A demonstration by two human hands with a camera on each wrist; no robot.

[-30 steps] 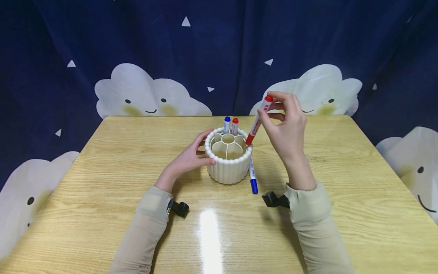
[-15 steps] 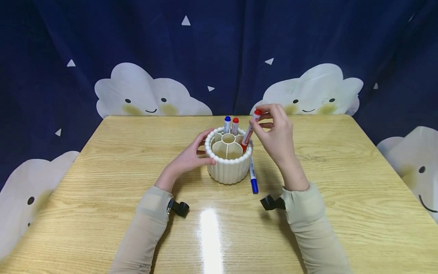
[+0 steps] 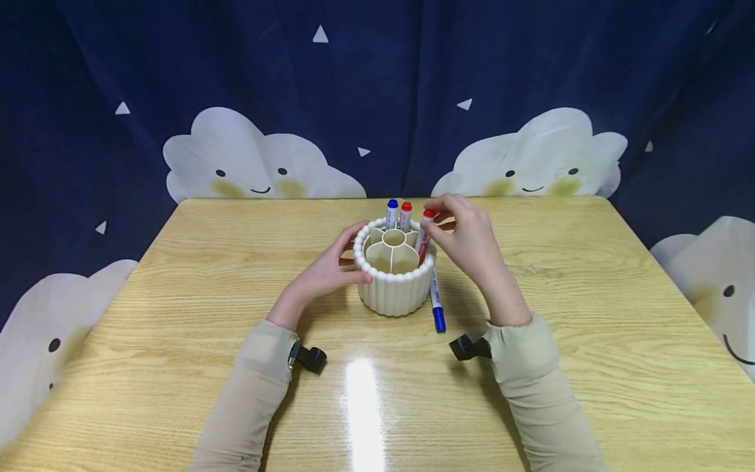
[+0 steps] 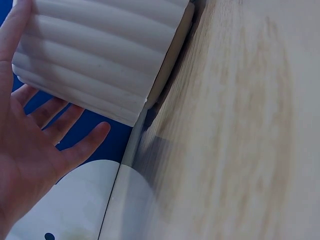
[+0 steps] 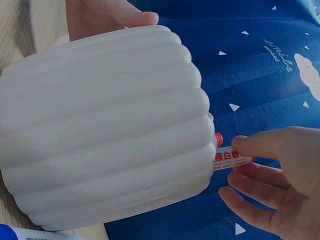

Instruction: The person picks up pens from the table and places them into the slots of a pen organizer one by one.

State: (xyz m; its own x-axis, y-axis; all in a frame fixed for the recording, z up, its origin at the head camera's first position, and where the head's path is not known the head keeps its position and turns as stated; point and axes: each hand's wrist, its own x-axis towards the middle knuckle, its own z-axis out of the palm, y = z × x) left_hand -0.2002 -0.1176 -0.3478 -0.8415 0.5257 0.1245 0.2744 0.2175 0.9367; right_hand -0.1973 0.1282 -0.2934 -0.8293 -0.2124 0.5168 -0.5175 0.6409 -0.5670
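Observation:
A white ribbed pen holder (image 3: 394, 295) with a beaded rim and petal-shaped compartments stands on the wooden table. My left hand (image 3: 324, 272) holds its left side, thumb at the near rim and fingers round the back. With thumb and fingers my right hand (image 3: 474, 242) pinches a red whiteboard marker (image 3: 423, 237) near its top end. The marker's lower part is inside a right-hand compartment, leaning slightly right; in the right wrist view the holder's wall (image 5: 110, 125) hides that part. A blue-capped marker (image 3: 392, 216) and another red-capped marker (image 3: 406, 217) stand in the back compartments.
A blue-capped marker (image 3: 437, 307) lies on the table (image 3: 236, 314) against the holder's right side, its cap end toward me. Behind the table hangs a dark blue curtain (image 3: 377, 85) with clouds and triangles. Black wrist cameras (image 3: 310, 360) sit at both cuffs.
My right hand has moved down and left, lowering the red marker from above the rim into a right-hand compartment. The left hand and the pen holder have stayed in place.

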